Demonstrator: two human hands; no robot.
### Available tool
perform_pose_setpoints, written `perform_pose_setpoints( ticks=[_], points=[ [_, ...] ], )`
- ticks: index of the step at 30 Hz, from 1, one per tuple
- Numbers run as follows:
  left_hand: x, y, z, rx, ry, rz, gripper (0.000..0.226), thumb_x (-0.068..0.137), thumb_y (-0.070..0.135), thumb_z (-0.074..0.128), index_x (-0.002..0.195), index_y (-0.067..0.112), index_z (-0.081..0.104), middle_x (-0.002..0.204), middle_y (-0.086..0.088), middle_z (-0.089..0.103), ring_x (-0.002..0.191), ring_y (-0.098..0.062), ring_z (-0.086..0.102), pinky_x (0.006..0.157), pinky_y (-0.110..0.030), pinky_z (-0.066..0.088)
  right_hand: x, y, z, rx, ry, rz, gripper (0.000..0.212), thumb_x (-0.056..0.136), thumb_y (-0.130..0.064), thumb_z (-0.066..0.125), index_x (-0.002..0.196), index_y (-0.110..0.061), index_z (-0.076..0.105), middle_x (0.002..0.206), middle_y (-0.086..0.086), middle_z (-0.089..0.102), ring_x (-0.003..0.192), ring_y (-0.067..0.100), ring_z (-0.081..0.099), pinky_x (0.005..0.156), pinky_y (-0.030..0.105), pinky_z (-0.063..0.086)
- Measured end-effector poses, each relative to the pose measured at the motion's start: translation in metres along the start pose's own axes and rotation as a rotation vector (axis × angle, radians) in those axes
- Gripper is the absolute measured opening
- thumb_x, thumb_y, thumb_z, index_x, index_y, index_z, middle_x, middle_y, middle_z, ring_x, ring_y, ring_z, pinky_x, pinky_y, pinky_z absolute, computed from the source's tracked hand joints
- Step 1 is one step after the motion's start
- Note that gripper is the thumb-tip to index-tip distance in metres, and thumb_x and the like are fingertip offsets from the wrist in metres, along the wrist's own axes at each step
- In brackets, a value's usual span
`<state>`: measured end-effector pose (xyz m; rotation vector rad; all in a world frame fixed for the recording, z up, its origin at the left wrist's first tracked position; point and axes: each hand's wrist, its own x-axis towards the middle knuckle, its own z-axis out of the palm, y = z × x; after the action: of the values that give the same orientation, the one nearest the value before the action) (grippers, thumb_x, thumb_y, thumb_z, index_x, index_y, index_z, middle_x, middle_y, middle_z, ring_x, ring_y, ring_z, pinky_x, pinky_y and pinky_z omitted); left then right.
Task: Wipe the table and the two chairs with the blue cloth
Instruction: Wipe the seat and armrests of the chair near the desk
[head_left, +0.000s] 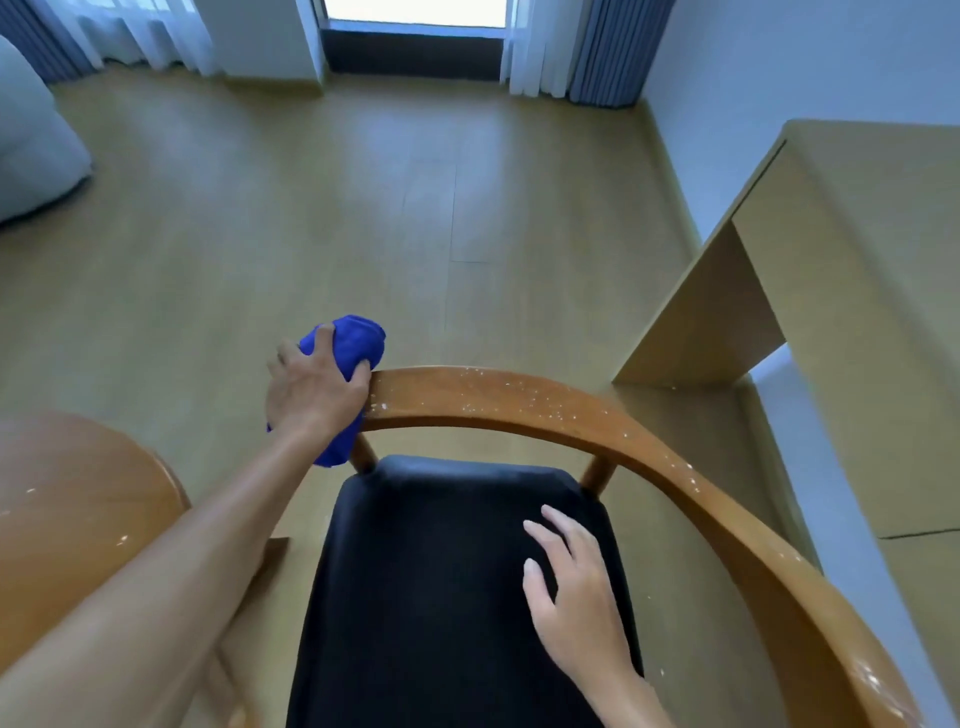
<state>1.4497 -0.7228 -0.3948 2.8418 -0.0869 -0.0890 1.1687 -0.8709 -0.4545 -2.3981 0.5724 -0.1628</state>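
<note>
While left hand (311, 387) grips blue cloth (353, 343) on chair (519, 400) rail end, cloth partly hidden, right hand (571, 587) flat on seat.

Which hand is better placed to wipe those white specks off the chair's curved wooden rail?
Left hand: it grips the blue cloth at the rail. Right hand rests empty on the seat.

The cloth (353, 343) at centre left is a vivid royal blue. The chair (545, 410) has an orange-brown wooden rail flecked with white specks, and its seat (441, 571) is black. The round table (78, 499) at lower left is reddish brown with a few white flecks. The floor (311, 208) is pale yellowish wood, the desk (857, 260) at right light tan. The curtains (602, 52) at the top are grey-blue, the wall (753, 62) white.
</note>
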Motion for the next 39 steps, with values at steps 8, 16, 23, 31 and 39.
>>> perform_pose_setpoints(
  ticks=[8, 16, 23, 31, 39],
  points=[
    [-0.049, 0.117, 0.035, 0.005, -0.073, 0.219, 0.058, 0.089, 0.048, 0.045, 0.139, 0.02, 0.033, 0.123, -0.021, 0.043, 0.107, -0.036, 0.044, 0.088, -0.041, 0.04, 0.02, -0.013, -0.053, 0.188, 0.259, 0.147, 0.03, 0.094, -0.014, 0.056, 0.116, -0.035, 0.058, 0.121, -0.021, 0.051, 0.115, -0.011, 0.043, 0.101, 0.014, 0.038],
    [-0.083, 0.178, 0.037, -0.494, -0.474, 0.291, 0.048, 0.1, 0.045, 0.024, 0.143, 0.026, 0.033, 0.138, -0.014, 0.042, 0.123, -0.032, 0.038, 0.105, -0.037, 0.027, 0.116, -0.031, -0.092, 0.198, 0.315, 0.149, 0.051, 0.093, -0.04, 0.037, 0.14, -0.021, 0.044, 0.145, 0.008, 0.039, 0.134, 0.017, 0.031, 0.111, 0.029, 0.023],
    [-0.013, 0.024, 0.024, 0.083, -0.284, 0.154, 0.054, 0.099, 0.046, 0.016, 0.15, 0.029, 0.014, 0.157, -0.007, 0.016, 0.146, -0.025, 0.003, 0.118, -0.045, -0.002, 0.183, -0.089, -0.01, -0.47, 0.097, 0.13, 0.062, 0.085, -0.053, 0.05, 0.134, -0.015, 0.046, 0.143, 0.018, 0.037, 0.131, 0.04, 0.031, 0.106, 0.049, 0.031],
    [-0.012, 0.009, 0.05, 0.175, -0.125, 0.214, 0.049, 0.099, 0.042, 0.026, 0.143, 0.022, 0.035, 0.148, -0.01, 0.033, 0.141, -0.026, 0.018, 0.117, -0.044, 0.004, 0.18, -0.09, 0.016, -0.49, 0.09, -0.092, 0.034, 0.077, -0.03, 0.06, 0.111, -0.026, 0.063, 0.137, 0.021, 0.048, 0.111, 0.043, 0.051, 0.081, 0.047, 0.049],
    [-0.017, 0.015, 0.046, 0.181, -0.124, 0.21, 0.05, 0.099, 0.043, 0.022, 0.143, 0.02, 0.033, 0.148, -0.013, 0.031, 0.141, -0.029, 0.017, 0.116, -0.046, 0.004, 0.069, 0.046, -0.119, -0.64, 0.209, 0.497, 0.023, 0.082, -0.018, 0.061, 0.105, -0.016, 0.063, 0.107, 0.022, 0.057, 0.08, 0.04, 0.054, 0.073, 0.044, 0.045]
  ],
)
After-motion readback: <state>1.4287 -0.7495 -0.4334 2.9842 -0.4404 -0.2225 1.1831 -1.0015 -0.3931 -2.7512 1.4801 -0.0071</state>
